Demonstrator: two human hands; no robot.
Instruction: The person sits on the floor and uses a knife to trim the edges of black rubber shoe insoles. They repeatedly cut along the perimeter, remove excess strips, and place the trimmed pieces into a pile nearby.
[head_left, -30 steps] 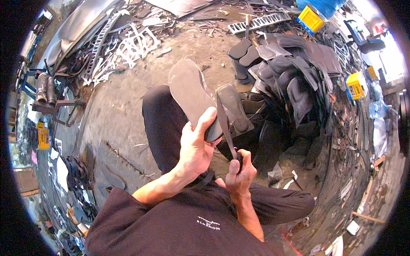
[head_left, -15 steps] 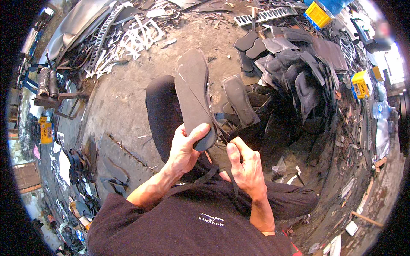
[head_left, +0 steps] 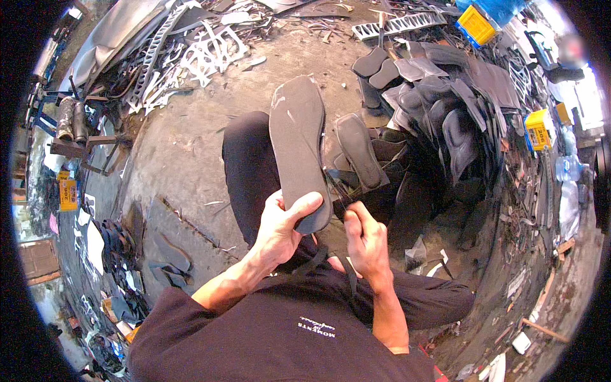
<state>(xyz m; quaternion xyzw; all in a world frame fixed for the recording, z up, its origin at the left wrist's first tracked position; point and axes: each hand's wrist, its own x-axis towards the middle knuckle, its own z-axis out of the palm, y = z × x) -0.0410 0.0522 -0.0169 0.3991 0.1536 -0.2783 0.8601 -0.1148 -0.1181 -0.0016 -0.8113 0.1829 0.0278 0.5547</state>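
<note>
My left hand (head_left: 283, 232) grips the heel end of a long grey shoe sole (head_left: 298, 137), thumb on its upper face, the toe end pointing away from me. The sole has a pale scuff near the toe. Close by the sole's right edge, my right hand (head_left: 366, 245) is closed, fingers curled. Thin dark strands or a narrow tool run from its fingertips toward that edge; what it holds is too fine and blurred to name. A second grey sole (head_left: 359, 149) lies just beyond my right hand, among dark pieces.
A large heap of dark sole pieces (head_left: 445, 108) stands at the right. White cut-out offcuts (head_left: 210, 54) lie at the far left. Yellow and blue boxes (head_left: 476, 25) sit at the far right. More dark pieces (head_left: 170, 254) lie on the floor at left.
The held sole has shifted slightly right and turned so its upper face shows more fully. A thin dark line that crossed it is gone from its face. My right hand stays by its edge.
</note>
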